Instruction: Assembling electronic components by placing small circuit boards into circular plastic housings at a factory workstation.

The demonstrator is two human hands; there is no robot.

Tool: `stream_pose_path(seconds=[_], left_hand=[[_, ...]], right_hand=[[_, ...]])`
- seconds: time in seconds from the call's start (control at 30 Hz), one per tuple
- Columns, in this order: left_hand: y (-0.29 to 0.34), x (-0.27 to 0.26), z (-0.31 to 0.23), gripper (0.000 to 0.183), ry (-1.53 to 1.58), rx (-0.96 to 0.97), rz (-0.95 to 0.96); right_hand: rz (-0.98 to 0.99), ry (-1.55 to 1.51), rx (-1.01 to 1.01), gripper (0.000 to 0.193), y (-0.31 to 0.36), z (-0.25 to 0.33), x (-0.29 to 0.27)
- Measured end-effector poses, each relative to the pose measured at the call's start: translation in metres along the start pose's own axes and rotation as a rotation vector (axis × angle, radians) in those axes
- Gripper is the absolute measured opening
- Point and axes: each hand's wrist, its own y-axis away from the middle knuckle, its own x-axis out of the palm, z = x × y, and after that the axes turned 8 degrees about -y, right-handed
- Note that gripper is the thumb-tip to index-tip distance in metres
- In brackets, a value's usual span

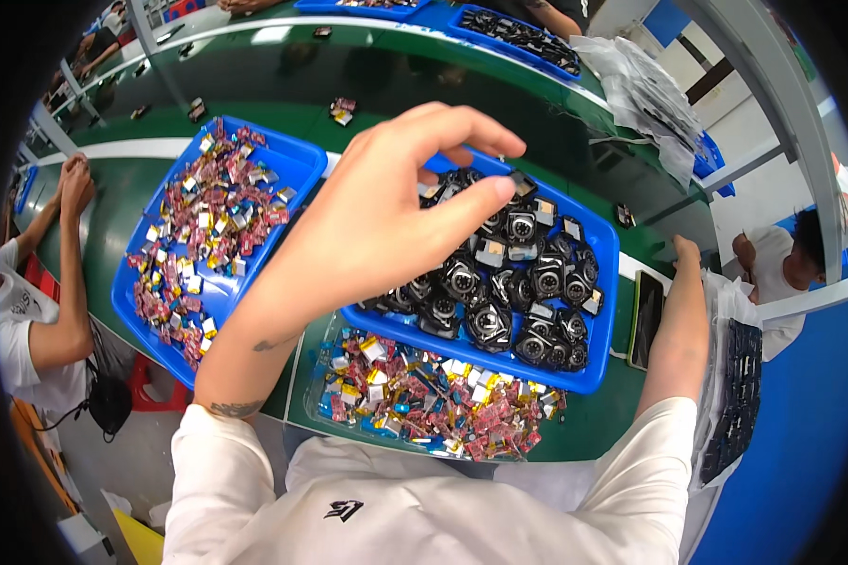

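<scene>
My left hand (424, 188) is raised over a blue tray (424, 330) of black watch cases (462, 278). Its thumb and index finger are spread apart, and no object shows held between them. My right hand (687, 250) is stretched far out to the right, at the edge of the green belt. Its fingers are hidden, so what it holds, if anything, does not show. A single black watch case (625, 215) lies on the belt to its left. Beside my right forearm lies a phone (644, 320) with a green edge.
A second blue tray (297, 160) of small red circuit boards with batteries stands left. A clear tray holds more boards (424, 391) close to me. More blue trays (513, 42) stand beyond the belt (254, 85). A black slotted tray (735, 395) lies right. Other people sit nearby.
</scene>
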Motion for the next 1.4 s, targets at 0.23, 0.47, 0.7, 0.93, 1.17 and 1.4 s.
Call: stream_pose_path(seconds=[0.23,0.47,0.7,0.93,1.17,1.4], left_hand=[[0.001,0.001,0.004,0.025,0.069,0.085,-0.036],[0.000,0.001,0.001,0.023,0.088,0.146,-0.058],[0.002,0.000,0.001,0.019,0.089,0.101,-0.020],[0.004,-0.001,-0.008,0.018,-0.014,0.077,0.020],[0.004,0.001,-0.005,0.017,-0.042,0.108,0.002],[0.004,0.004,-0.002,0.018,-0.096,0.153,-0.019]], right_hand=[[0.031,0.271,-0.293,0.055,0.077,0.003,-0.045],[0.348,-0.346,-0.899,0.027,0.238,0.035,-0.073],[0.431,-0.393,-1.291,0.021,0.417,0.041,-0.087],[0.301,-0.184,-1.178,0.039,0.412,0.059,-0.050],[0.450,-0.513,-1.266,0.035,0.412,0.055,-0.042],[0.176,-0.309,-1.627,0.028,0.464,0.034,-0.079]])
